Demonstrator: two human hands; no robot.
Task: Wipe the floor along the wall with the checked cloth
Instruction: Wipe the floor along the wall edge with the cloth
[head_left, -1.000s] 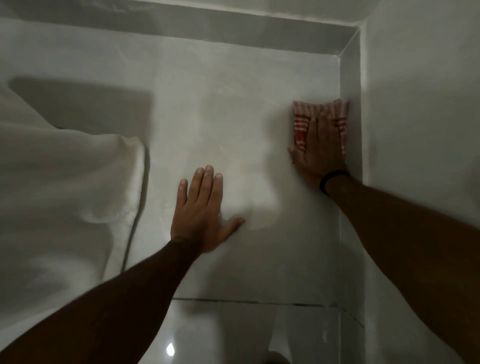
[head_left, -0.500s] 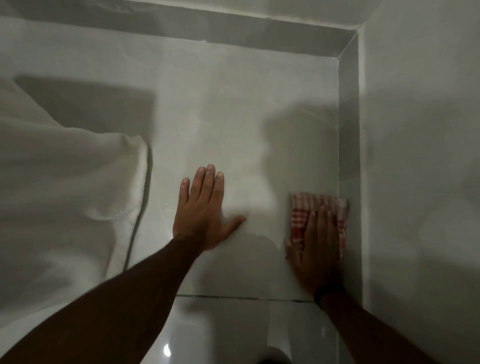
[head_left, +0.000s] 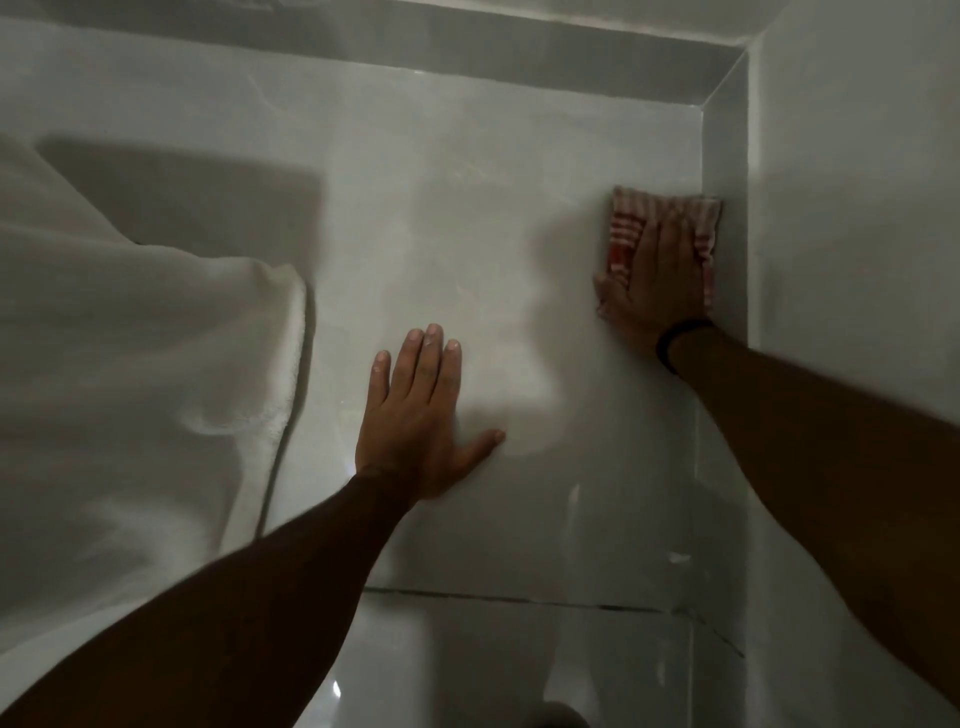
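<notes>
A red-and-white checked cloth (head_left: 631, 223) lies flat on the glossy grey floor tile (head_left: 467, 234), its right edge against the skirting of the right wall (head_left: 852, 234). My right hand (head_left: 657, 280) presses down on the cloth with flat fingers and covers most of it; a black band circles that wrist. My left hand (head_left: 421, 421) rests palm down on the bare tile, fingers together and thumb out, holding nothing.
A white fabric drape (head_left: 119, 374) hangs over the left side down to the floor. A tiled skirting (head_left: 724, 208) runs along the right wall and the far wall, meeting in the corner. A tile joint (head_left: 519, 600) crosses the floor near me.
My right hand pulled the cloth along the right wall toward me, then pushed it away again toward the far corner. My left hand stayed planted on the tile.
</notes>
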